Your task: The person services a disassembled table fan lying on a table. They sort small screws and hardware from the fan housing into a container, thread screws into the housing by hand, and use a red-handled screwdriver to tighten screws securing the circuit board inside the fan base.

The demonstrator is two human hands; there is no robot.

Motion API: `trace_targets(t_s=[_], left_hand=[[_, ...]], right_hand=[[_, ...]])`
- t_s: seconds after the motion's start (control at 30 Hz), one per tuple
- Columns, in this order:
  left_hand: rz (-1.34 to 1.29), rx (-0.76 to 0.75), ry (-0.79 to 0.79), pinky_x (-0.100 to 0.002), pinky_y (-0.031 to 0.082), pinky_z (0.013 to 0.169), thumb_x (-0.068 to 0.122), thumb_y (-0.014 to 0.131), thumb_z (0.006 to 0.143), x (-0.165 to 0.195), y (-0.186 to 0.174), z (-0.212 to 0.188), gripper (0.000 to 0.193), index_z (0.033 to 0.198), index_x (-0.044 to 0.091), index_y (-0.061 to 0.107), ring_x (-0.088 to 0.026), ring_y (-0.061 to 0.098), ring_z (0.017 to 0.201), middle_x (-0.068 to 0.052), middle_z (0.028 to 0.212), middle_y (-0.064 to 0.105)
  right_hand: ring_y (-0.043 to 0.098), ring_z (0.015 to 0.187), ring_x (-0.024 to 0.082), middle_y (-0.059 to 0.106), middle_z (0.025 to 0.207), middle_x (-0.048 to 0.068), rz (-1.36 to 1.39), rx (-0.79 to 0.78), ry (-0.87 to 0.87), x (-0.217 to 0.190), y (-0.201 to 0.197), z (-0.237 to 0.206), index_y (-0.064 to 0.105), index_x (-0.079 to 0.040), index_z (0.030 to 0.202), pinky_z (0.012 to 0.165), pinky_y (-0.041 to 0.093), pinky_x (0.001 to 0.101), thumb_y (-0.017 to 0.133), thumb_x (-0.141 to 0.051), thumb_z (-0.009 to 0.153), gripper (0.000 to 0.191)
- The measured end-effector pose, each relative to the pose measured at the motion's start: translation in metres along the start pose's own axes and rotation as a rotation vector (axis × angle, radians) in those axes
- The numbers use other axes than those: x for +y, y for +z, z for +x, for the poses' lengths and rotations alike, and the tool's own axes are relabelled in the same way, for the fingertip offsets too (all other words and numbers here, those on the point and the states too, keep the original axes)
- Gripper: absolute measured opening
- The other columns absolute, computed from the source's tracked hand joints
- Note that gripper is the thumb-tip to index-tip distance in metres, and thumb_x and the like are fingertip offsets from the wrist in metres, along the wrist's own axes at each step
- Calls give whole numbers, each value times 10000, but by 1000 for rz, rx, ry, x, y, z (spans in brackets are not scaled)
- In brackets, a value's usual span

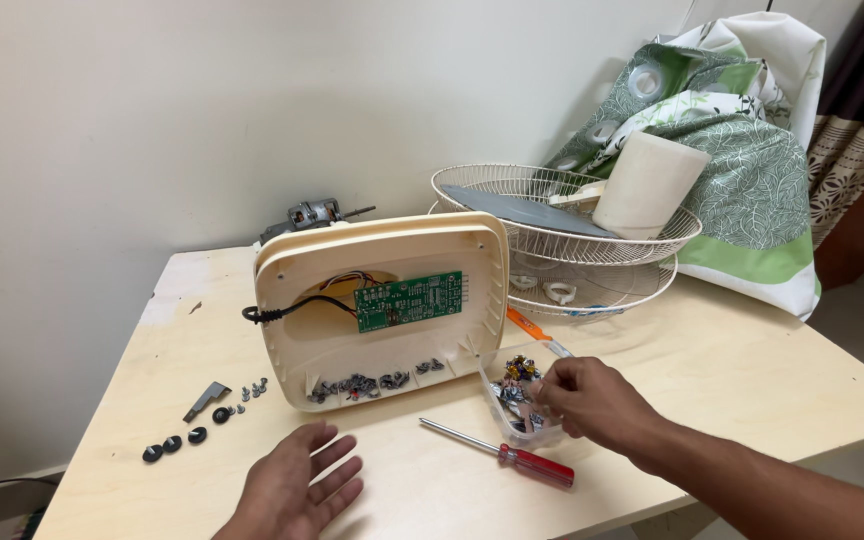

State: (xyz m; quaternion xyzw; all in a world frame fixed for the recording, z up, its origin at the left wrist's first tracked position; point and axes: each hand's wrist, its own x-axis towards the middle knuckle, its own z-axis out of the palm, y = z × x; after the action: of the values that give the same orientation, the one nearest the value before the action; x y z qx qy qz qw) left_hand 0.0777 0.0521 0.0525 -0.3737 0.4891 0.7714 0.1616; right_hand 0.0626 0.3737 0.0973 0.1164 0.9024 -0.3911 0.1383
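A cream fan base housing (382,255) stands tilted on its edge on the wooden table (752,380), its open underside facing me with a green circuit board (409,300) and dark wires inside. My right hand (592,400) reaches into a small clear plastic box (522,405) of small parts beside the housing, fingers pinched; what they grip is hidden. My left hand (297,485) hovers flat and open over the table's near edge, holding nothing. A red-handled screwdriver (507,455) lies between the hands.
Screws, black round feet (177,442) and a small grey metal piece (205,400) lie at the left. Stacked white wire fan grilles (562,235) with a grey blade and cream motor cover sit behind. Green leafy cloth (742,170) is piled at the right. An orange-handled tool (532,330) pokes out behind the box.
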Motion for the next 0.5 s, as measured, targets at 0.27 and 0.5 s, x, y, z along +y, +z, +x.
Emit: trace_targets(t_s=[0.27,0.5], left_hand=[[-9,59,52,-508,498,1086,386,384,1108,12,-29,15,494,1462,46,447,-337,556,1278,-185,1388,551],[84,50,172,-507,487,1092,372,417,1082,45,-37,24,512,1477,48,459,-352,550,1305,-171,1439,546]], right_hand=[[633,710,129,714,854,35,109,-52,-58,-28,14,-5,712,-67,1044,686,559,304,622,-260,979,222],[731,755,170,719,895,17,20,-7,-136,-40,13,5,705,-61,1078,709,589,336,680,-262,943,243]])
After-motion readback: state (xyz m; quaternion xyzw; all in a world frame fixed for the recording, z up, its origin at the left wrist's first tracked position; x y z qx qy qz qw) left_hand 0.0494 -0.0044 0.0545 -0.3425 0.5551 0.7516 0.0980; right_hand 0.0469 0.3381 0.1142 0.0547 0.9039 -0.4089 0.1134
